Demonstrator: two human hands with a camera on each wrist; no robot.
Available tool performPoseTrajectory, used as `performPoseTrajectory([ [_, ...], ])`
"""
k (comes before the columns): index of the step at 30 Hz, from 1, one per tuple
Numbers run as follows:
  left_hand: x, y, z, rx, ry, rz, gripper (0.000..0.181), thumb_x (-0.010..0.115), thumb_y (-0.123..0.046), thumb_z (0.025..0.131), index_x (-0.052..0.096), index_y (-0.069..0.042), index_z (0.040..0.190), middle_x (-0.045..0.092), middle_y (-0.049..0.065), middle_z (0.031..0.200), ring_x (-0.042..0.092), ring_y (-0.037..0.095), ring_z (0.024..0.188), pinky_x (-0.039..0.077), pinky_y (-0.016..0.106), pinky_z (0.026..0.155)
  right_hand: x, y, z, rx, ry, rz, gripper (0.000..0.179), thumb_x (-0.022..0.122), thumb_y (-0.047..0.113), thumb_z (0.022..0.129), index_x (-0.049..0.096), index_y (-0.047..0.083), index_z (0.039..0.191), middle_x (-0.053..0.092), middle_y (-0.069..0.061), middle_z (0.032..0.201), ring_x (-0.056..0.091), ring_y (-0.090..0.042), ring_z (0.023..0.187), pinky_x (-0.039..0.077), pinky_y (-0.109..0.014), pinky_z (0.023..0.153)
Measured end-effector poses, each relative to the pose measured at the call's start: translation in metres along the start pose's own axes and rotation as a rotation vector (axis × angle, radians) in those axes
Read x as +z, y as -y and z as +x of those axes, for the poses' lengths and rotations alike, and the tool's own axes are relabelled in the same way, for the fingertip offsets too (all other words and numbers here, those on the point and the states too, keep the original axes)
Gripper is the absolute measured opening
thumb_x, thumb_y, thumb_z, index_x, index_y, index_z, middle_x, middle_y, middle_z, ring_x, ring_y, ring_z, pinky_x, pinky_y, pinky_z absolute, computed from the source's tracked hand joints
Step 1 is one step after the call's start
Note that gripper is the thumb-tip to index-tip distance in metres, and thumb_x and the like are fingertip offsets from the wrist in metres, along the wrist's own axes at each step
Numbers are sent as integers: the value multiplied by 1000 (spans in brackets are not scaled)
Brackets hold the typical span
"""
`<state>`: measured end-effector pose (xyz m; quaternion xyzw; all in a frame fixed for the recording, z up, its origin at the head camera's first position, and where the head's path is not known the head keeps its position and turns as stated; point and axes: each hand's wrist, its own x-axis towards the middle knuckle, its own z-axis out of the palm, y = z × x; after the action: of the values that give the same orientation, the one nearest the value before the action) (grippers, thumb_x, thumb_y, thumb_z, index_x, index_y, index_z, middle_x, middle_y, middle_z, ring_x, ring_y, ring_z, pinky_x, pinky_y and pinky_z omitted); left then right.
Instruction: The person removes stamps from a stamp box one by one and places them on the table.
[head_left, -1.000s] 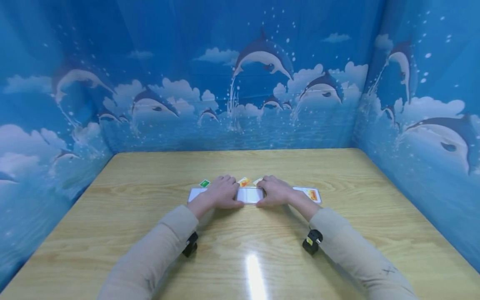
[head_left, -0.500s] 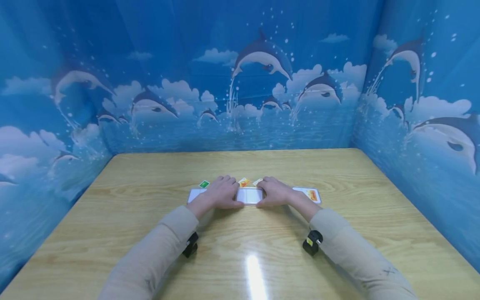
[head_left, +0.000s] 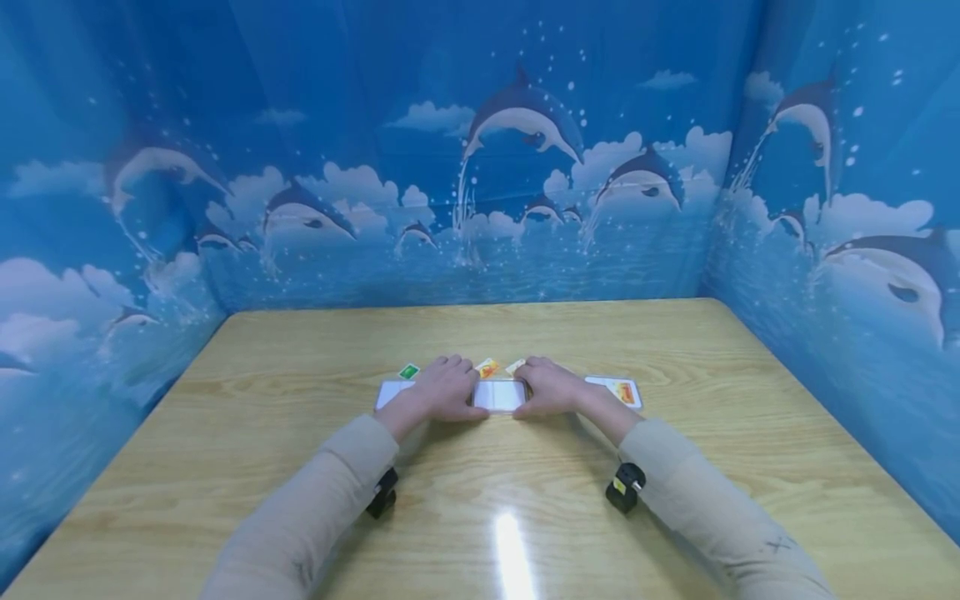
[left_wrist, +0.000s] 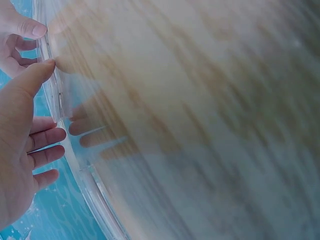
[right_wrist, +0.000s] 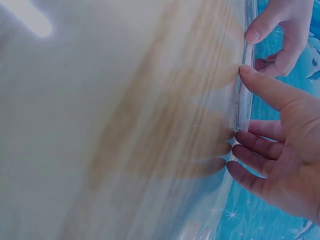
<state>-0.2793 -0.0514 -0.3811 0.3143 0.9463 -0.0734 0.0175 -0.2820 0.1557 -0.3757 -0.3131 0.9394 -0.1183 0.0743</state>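
Observation:
A shallow white rectangular tray with a clear rim (head_left: 500, 397) lies flat on the table between both hands in the head view. My left hand (head_left: 447, 392) holds its left end and my right hand (head_left: 552, 389) its right end, thumbs on the near edge and fingers towards the far side. In the left wrist view, the left thumb presses the clear tray edge (left_wrist: 56, 95). The right thumb likewise touches that edge (right_wrist: 243, 102) in the right wrist view. Just behind the tray lie an orange-patterned card (head_left: 487, 368) and a pale card (head_left: 514, 366), the latter partly hidden by right fingers.
Another white tray (head_left: 389, 392) shows beyond the left hand, partly covered, with a green card (head_left: 408, 371) behind it. To the right, a white tray (head_left: 602, 382) bears an orange picture card (head_left: 626, 392). The wooden table (head_left: 480, 475) meets dolphin-print curtains (head_left: 360, 267) at back and sides.

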Motion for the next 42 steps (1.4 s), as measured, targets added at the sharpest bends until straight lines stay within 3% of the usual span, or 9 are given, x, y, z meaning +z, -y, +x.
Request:
performPoseTrajectory([
  [22,-1,-2,-1,-4,18,-17,61,54,-61,82,60,-8,113,54,5,103,46,18,93,38,36,88,-1,1,-1,27,36,-42,59,74,40,77,57,2,119,52,-11,114,49,-23,101,43,-37,86],
  [35,-3,-2,-2,15,5,14,58,53,-61,84,60,-9,108,53,4,98,45,17,89,39,35,86,-3,1,-2,22,42,-57,59,72,41,78,56,3,120,52,-10,113,48,-23,100,43,-36,84],
  [42,-5,-3,0,5,9,24,67,49,-64,83,57,-7,117,54,7,106,46,20,97,38,38,91,-6,1,-6,25,55,-58,65,72,43,78,53,3,125,52,-10,112,48,-22,98,43,-36,82],
])
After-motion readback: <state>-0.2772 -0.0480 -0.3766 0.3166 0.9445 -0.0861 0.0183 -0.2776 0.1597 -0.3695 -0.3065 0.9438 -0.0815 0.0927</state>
